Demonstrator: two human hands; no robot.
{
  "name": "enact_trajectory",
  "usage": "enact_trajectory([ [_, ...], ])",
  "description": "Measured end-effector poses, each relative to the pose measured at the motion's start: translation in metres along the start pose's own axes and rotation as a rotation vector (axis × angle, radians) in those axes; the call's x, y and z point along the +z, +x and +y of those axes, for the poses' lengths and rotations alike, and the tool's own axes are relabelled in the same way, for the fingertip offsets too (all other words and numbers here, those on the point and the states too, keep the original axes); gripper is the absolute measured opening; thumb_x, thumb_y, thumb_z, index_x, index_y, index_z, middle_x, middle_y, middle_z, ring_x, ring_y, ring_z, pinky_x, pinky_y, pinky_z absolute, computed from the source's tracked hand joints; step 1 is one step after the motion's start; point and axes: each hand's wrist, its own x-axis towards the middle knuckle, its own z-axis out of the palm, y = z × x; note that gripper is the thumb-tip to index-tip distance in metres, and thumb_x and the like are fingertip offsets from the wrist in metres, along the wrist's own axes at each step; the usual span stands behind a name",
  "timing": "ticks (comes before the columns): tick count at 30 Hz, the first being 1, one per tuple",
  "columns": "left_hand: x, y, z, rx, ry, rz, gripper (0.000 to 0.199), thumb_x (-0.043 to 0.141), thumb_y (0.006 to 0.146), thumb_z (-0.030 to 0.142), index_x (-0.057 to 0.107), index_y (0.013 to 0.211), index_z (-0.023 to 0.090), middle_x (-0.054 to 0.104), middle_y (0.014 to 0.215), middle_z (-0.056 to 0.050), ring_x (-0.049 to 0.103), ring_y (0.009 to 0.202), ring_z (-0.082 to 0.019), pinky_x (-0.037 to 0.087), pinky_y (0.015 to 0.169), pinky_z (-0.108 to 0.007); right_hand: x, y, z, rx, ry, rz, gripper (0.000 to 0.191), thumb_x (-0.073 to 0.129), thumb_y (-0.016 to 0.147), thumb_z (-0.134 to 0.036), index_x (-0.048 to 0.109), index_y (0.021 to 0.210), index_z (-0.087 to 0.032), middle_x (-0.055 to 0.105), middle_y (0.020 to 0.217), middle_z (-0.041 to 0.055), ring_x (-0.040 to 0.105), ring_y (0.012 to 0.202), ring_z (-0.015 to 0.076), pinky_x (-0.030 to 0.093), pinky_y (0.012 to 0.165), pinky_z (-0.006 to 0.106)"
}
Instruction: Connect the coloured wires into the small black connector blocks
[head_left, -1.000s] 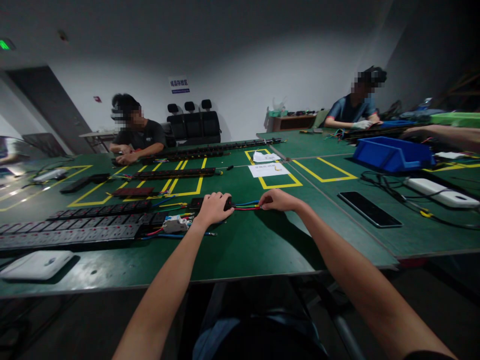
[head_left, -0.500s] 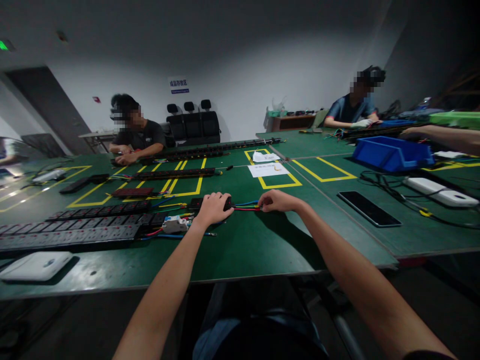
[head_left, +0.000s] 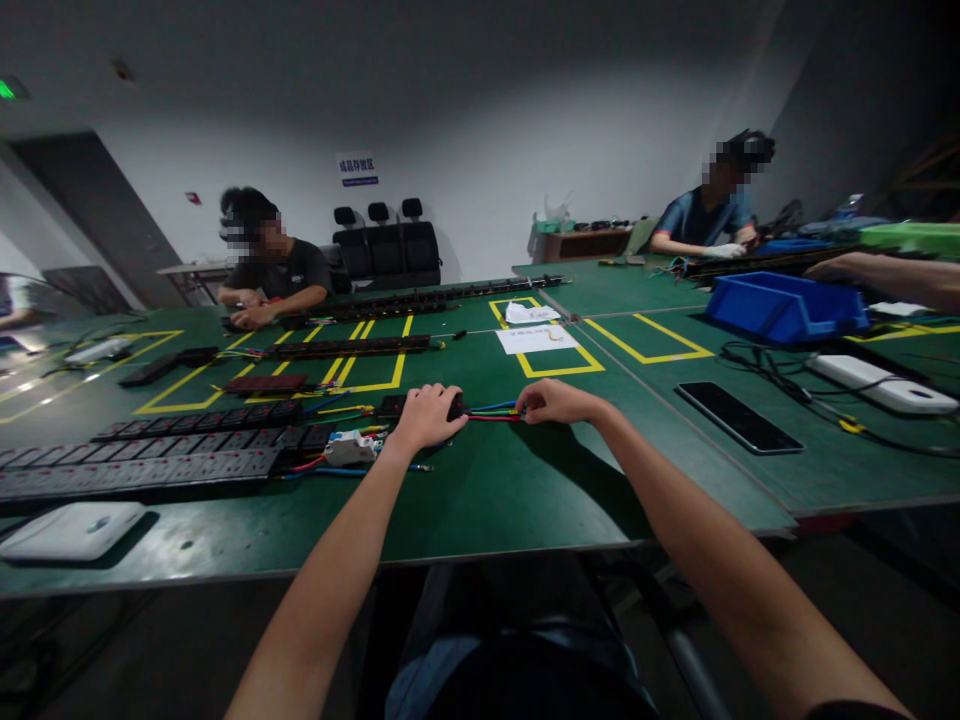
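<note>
My left hand (head_left: pixel 430 415) is closed over a black socket module (head_left: pixel 391 406), which lies on the green table. Blue, red and yellow-green wires (head_left: pixel 491 412) run from the module to the right. Their far ends sit in the pinched fingers of my right hand (head_left: pixel 553 402); the wire tips are hidden there. Left of my left hand lie black socket strips (head_left: pixel 150 458) with red-marked outlets. A white-grey circuit breaker (head_left: pixel 351 448) with coloured leads rests at the strips' right end, and a blue wire (head_left: pixel 390 470) sticks out below it.
A phone (head_left: pixel 739 417) and a white power bank (head_left: pixel 883 384) with black cables lie to the right, before a blue bin (head_left: pixel 786 306). A white device (head_left: pixel 73 532) is near the front left edge. Paper sheets (head_left: pixel 534 340) lie ahead. Two co-workers sit across the table.
My two hands, the module and the wires stay in practically the same place. The co-worker at the far right has shifted slightly.
</note>
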Motion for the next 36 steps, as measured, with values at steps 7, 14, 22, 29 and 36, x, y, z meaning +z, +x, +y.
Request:
enact_trajectory([
  [7,0.000,0.000,0.000,-0.002,-0.007,-0.005,0.052,0.052,0.095,0.058,0.056,0.136,0.026,0.065,0.123,-0.011,0.058,0.115,-0.032,0.042,0.095,-0.044,0.000,-0.001,-0.002,0.003,0.014,0.000,0.031,0.070,0.074,-0.026,0.077,0.102,-0.015,0.073,0.082,0.0045,0.063,0.073,0.0170,0.046,0.066,0.027],
  [14,0.000,-0.001,0.001,-0.005,0.010,0.006,0.051,0.054,0.095,0.056,0.055,0.135,0.025,0.064,0.124,-0.011,0.058,0.115,-0.032,0.041,0.096,-0.044,-0.002,0.000,-0.003,-0.010,-0.043,0.021,0.028,0.070,0.076,-0.028,0.079,0.099,-0.016,0.075,0.085,0.0049,0.062,0.074,0.0174,0.045,0.066,0.027],
  [22,0.000,0.000,0.000,0.003,0.003,0.003,0.052,0.052,0.095,0.057,0.056,0.135,0.025,0.065,0.122,-0.011,0.059,0.114,-0.032,0.043,0.093,-0.043,-0.002,-0.003,-0.007,-0.009,-0.051,0.021,0.027,0.068,0.079,-0.029,0.078,0.100,-0.016,0.071,0.082,0.0037,0.059,0.071,0.0156,0.042,0.064,0.026],
  [29,0.001,0.000,-0.001,0.006,-0.002,0.005,0.050,0.052,0.095,0.056,0.056,0.135,0.026,0.065,0.122,-0.011,0.059,0.113,-0.031,0.042,0.095,-0.044,-0.004,0.001,-0.001,0.002,-0.064,0.307,0.040,0.061,0.089,-0.041,0.071,0.117,-0.014,0.068,0.087,0.0049,0.058,0.072,0.0165,0.042,0.065,0.027],
  [36,0.001,0.000,-0.001,0.010,0.002,0.007,0.050,0.052,0.095,0.056,0.056,0.135,0.025,0.066,0.121,-0.011,0.059,0.113,-0.031,0.042,0.095,-0.043,-0.006,-0.001,0.002,0.258,-0.355,0.545,0.030,0.055,0.094,-0.036,0.072,0.112,-0.019,0.074,0.103,0.0106,0.065,0.088,0.0227,0.042,0.070,0.028],
])
